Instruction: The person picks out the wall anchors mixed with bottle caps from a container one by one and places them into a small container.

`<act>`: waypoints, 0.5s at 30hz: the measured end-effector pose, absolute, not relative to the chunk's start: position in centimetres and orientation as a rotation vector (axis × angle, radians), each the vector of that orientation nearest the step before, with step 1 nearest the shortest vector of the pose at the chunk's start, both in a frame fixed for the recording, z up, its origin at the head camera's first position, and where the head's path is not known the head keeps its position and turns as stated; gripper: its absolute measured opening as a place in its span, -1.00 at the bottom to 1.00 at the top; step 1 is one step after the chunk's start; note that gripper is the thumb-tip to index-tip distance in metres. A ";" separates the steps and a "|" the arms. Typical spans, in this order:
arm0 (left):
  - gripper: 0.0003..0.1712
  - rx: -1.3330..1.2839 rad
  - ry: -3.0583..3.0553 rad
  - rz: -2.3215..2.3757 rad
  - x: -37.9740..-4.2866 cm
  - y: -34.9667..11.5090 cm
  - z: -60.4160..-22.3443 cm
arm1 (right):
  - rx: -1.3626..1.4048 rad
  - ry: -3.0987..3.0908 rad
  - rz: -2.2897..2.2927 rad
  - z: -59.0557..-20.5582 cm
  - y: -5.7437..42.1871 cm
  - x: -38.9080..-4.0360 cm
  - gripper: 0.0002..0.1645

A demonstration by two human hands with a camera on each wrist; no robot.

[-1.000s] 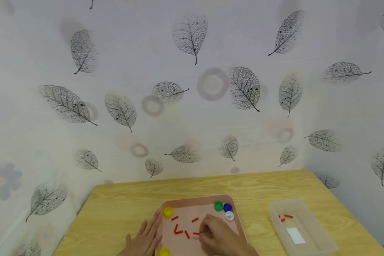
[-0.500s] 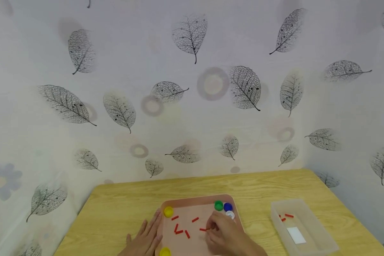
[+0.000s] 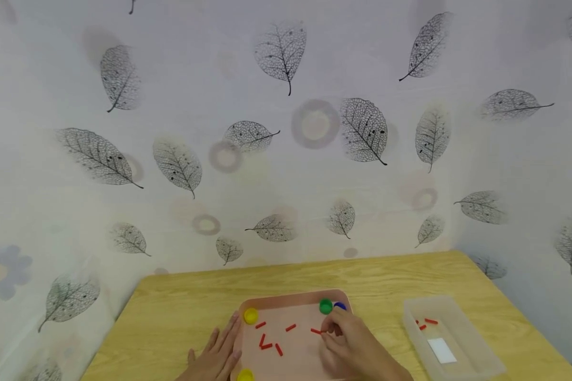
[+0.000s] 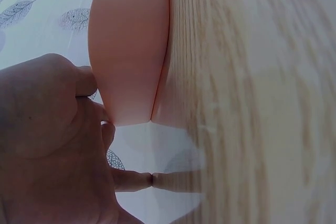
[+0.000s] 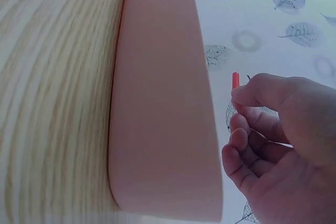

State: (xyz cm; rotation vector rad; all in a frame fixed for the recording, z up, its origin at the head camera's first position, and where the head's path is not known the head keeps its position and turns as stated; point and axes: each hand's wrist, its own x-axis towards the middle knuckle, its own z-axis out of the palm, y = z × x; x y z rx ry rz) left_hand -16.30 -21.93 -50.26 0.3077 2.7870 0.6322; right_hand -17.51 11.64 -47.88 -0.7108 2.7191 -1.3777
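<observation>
My right hand [image 3: 355, 341] pinches a short red plastic-looking stick [image 3: 316, 331] by its right end, long axis pointing left, near-side of the round green cap [image 3: 326, 306]; my left hand [image 3: 215, 352], farther off, touches the rectangular pink tray's [image 3: 291, 300] left rim.

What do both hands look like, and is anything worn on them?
The left hand and right hand are bare human hands, each with slender, jointed fingers. I see no gloves, rings, sleeves, straps or cables on either. Whatever is worn farther up the arms lies out of view.
</observation>
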 end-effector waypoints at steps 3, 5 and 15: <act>-0.24 0.297 2.791 0.628 -16.3 -21.8 -50.5 | -0.749 2.755 -1.383 -48.0 12.0 -17.6 -0.91; -0.23 0.280 2.808 0.594 -16.3 -21.8 -50.7 | -0.800 2.771 -1.401 -47.8 12.1 -17.7 -0.87; -0.23 0.284 2.810 0.570 -16.5 -21.7 -50.5 | -0.846 2.917 -1.459 -47.0 14.0 -18.2 -0.77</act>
